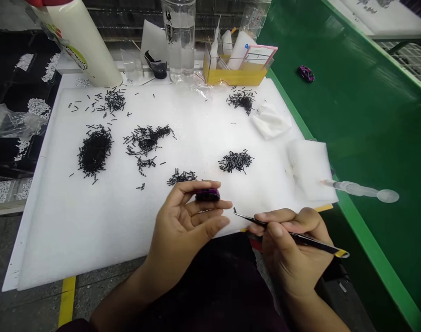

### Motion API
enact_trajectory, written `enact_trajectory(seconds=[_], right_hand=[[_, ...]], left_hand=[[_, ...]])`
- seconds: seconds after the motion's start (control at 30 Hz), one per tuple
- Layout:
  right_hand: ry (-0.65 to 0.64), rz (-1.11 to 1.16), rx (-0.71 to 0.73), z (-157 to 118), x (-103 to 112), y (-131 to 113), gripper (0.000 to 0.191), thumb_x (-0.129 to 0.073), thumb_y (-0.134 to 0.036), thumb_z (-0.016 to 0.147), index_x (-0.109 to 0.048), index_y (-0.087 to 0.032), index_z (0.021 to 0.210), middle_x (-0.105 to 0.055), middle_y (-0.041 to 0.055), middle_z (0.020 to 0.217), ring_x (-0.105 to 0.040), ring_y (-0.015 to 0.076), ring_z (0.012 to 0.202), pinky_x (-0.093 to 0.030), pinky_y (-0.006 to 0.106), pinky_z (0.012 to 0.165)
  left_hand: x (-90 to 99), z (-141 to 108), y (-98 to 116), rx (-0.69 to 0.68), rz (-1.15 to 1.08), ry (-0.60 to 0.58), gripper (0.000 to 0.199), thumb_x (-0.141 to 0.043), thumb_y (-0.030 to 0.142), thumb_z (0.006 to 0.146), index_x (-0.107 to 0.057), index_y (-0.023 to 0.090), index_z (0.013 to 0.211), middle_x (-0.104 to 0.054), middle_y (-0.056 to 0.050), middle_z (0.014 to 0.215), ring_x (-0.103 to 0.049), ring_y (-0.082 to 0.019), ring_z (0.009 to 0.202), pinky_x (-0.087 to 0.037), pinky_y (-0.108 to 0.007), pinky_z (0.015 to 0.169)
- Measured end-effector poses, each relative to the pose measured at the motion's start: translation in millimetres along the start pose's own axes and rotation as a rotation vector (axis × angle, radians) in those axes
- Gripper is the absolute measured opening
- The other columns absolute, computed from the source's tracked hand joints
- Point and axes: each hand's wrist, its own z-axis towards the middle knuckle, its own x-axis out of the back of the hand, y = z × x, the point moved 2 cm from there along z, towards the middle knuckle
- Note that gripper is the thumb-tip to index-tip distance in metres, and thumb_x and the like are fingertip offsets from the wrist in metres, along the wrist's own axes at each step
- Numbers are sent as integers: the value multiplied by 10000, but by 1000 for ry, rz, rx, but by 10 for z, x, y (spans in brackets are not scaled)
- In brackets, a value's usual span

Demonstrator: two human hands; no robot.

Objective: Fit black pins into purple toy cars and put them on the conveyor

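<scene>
Between the fingers of my left hand (184, 226) is a small purple and black toy car (208, 195), held above the front edge of the white foam board (103, 230). My right hand (296, 244) grips black tweezers (310, 240) with a yellow end. Their bent tip points left toward my left hand, and a tiny dark piece (234, 210) shows at it, apart from the car. Piles of small black parts lie on the board, among them a dense one (95, 151) at the left and another (235, 161) beyond my hands.
A cream bottle (82, 41), a clear water cup (180, 41) and a yellow-based box (236, 76) stand along the back. At the right, a foam block (312, 168) has a syringe-like tube (360, 189) beside it. Another purple car (305, 74) rests on the green surface (362, 110).
</scene>
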Motion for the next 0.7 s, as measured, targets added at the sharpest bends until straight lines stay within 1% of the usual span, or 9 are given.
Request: enact_trajectory(seconds=[0.07,0.17,0.23,0.3,0.4,0.5,0.6,0.63,0.7], right_hand=[[10,79,-49,-8,-55,-11,163,-845,-123,959,-734,-239,930,-861,-19,952,-852,151,790,-730,207,716],[19,111,-63,-10,-100,-14,173,-848,-132,961,-718,-231,904,-866,-15,960,-836,125,723,-716,183,721],[21,78,-32,-16,-98,-12,174,-836,-119,968,-710,-228,919,-867,-9,976,-840,136,732,-727,206,732],[-9,20,40,-31,-76,-14,169,-802,-85,982,-710,-227,967,-868,-1,1023,-853,163,784,-745,249,748],[-97,-81,174,-66,10,-33,247,-736,8,977,-714,-221,1066,-863,16,1105,-865,200,913,-759,286,786],[-195,-220,266,-94,163,-105,432,-732,88,906,-722,-229,1198,-850,46,1201,-860,237,1005,-769,312,798],[-347,-483,400,-78,261,-270,621,-789,84,859,-723,-303,1340,-843,44,1229,-861,283,987,-779,371,792],[-394,-583,437,-56,262,-334,651,-799,72,863,-716,-321,1374,-845,37,1214,-862,289,975,-778,382,802],[-482,-729,502,8,219,-452,656,-791,52,892,-688,-304,1433,-850,28,1180,-862,276,964,-768,363,844]], left_hand=[[-62,17,-55,54,-58,-48,399,-989,54,800,-796,262,1081,-825,28,1214,-860,-145,980,-709,-175,855],[-124,48,-120,61,-157,-80,330,-971,62,831,-796,254,1035,-832,45,1157,-856,-114,913,-708,-169,842],[-139,56,-143,46,-191,-84,300,-955,63,853,-797,249,1027,-830,46,1153,-857,-110,910,-707,-171,857],[-139,52,-150,33,-206,-77,282,-939,54,869,-795,242,1023,-827,45,1155,-859,-109,909,-704,-169,866],[-131,44,-146,22,-215,-62,273,-919,33,882,-789,235,1010,-828,45,1143,-859,-102,890,-702,-168,873],[-129,53,-143,9,-217,-33,283,-917,10,870,-778,228,984,-837,47,1121,-861,-106,885,-707,-176,874],[-142,72,-146,20,-189,-17,278,-928,19,861,-773,224,965,-843,50,1118,-862,-107,880,-705,-172,875],[-149,77,-147,29,-173,-19,274,-936,29,857,-772,222,962,-844,49,1120,-862,-107,878,-704,-171,875],[-159,81,-145,44,-138,-20,268,-957,54,843,-771,214,953,-848,44,1113,-863,-112,875,-704,-167,864]])
